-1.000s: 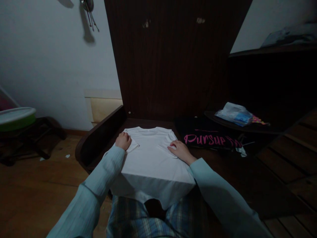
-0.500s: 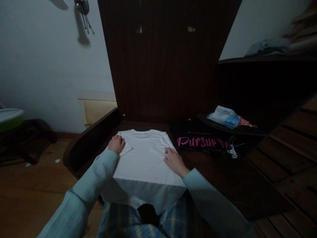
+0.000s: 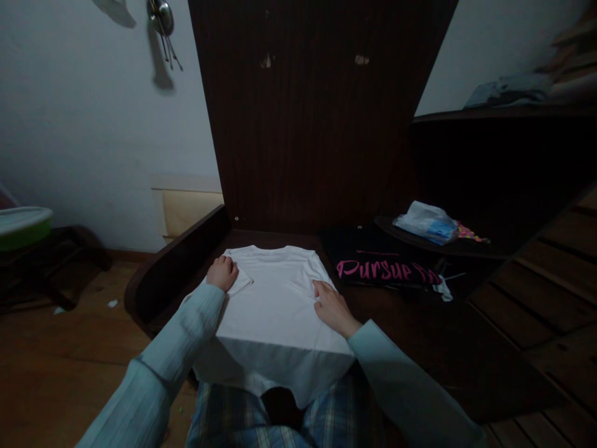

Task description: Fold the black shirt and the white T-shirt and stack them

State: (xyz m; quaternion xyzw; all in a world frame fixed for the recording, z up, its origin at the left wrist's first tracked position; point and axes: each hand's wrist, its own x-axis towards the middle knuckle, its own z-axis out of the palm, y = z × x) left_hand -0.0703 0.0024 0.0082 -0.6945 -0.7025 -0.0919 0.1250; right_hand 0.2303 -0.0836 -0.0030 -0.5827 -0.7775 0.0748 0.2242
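A white T-shirt (image 3: 275,305) lies spread on the dark wooden seat, its neckline away from me and its lower part hanging over the front edge toward my lap. Both sleeves are turned inward over the body. My left hand (image 3: 222,272) rests at the left sleeve, its fingers bent together over the cloth; the fingertips are partly hidden. On the right sleeve lies my right hand (image 3: 333,309), with thumb and forefinger apart and touching the fabric.
Right of the shirt sits a folded black garment (image 3: 382,258) with pink lettering. A plastic packet (image 3: 426,221) lies on a small dark ledge behind it. A wooden armrest (image 3: 172,258) borders the left side, and a tall dark panel (image 3: 317,137) stands behind.
The whole view has shifted slightly, so everything appears a little farther right and lower. Both hands keep their places on the sleeves.
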